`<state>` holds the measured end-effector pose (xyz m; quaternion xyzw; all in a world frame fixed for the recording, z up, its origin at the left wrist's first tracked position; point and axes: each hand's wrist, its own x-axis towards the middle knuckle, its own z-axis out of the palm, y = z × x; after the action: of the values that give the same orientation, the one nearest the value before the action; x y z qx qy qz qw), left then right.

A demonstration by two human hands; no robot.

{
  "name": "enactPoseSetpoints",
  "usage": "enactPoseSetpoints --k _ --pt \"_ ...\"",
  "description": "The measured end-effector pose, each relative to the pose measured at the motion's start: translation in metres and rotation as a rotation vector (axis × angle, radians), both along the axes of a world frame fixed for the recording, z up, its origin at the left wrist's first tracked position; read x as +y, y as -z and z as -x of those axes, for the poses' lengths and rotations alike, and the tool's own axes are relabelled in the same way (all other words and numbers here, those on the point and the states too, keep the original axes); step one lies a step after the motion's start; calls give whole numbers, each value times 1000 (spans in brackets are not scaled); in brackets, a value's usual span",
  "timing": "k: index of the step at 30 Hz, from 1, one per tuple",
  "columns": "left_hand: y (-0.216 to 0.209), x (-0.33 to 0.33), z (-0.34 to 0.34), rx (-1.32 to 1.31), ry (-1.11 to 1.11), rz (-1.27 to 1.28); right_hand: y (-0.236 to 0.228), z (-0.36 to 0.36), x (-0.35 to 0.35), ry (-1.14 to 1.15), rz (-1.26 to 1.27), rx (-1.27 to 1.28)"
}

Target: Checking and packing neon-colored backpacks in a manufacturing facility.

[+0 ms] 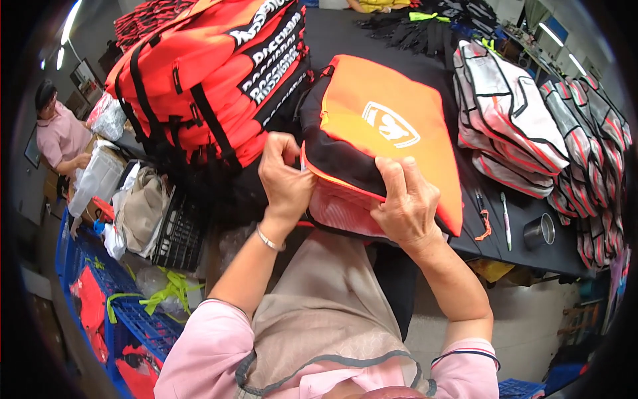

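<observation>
An orange and black bag with a white shield emblem lies on the dark table in front of me, its near side facing my body. My left hand is closed in a pinch at the left end of an orange-edged seam; whether a zipper pull is between the fingertips is hidden. Below that seam a pale, pink-striped panel shows. My right hand grips the bag's near edge farther right, two fingers lying over the black side panel and the thumb underneath.
A tall stack of red-orange bags stands at left. Grey-white bags are piled at right. A toothbrush and metal cup sit near the table edge. Blue crates stand lower left; a person works beyond.
</observation>
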<state>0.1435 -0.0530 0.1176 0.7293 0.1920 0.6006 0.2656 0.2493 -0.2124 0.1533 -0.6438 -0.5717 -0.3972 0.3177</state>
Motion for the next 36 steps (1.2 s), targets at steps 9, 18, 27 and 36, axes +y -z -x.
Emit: enactPoseSetpoints --k 9,18,27,36 --pt "56 -38 74 -315 887 1690 67 54 2 -172 448 47" --pt "92 -56 70 -748 930 1697 49 -18 66 -67 683 667" --pt "124 -63 79 -770 1031 1795 172 -45 86 103 799 474" --pt "126 -63 78 -665 1082 1779 167 -51 89 76 802 595"
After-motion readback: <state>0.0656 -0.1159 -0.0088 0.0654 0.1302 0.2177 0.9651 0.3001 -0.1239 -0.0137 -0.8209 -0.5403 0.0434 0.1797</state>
